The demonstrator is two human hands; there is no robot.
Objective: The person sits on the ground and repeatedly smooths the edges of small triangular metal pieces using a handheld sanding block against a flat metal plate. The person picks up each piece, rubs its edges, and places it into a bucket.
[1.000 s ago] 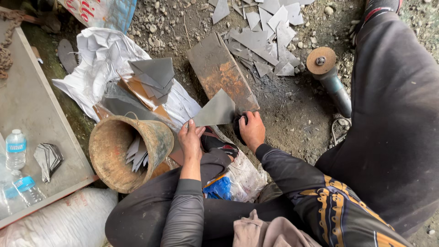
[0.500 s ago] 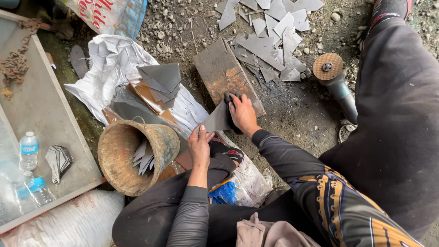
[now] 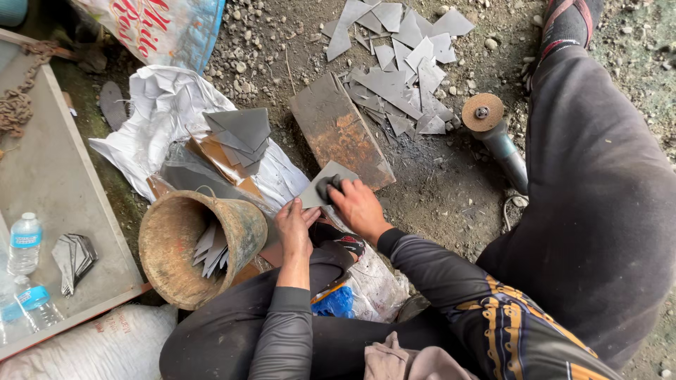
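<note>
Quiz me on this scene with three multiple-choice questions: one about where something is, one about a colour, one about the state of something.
1. Where does the grinder lie?
A. In the bucket
B. On the ground by the scrap pile
C. On the tray

2. What colour is the water bottle's cap?
A. Blue
B. Red
C. Yellow

3. How is the bucket placed?
A. Upright
B. Upside down
C. Tipped on its side

Answers:
1. B: the grinder rests on the dirt beside the scrap pile.
2. A: the water bottle on the tray has a blue cap.
3. C: the bucket shows its open mouth sideways, with metal pieces inside.
</note>
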